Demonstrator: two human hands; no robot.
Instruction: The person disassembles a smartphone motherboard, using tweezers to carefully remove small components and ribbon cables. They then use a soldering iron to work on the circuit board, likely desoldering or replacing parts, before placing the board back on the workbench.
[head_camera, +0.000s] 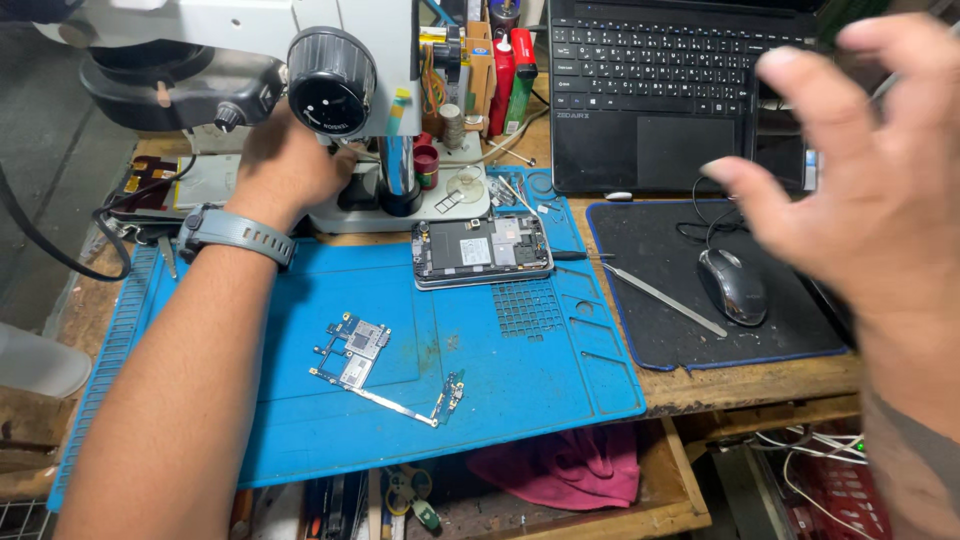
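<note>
Blue mat (300, 420): left hand (285, 165) grasping microscope (345, 80) base; right hand (870, 190) raised, fingers spread, holding nothing, above mouse (732, 285)

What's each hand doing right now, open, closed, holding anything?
Left hand: reaching at the microscope base; its fingers are hidden, so grip cannot be told.
Right hand: open, fingers spread, holding nothing, raised in the air above the mouse, blurred.
</note>
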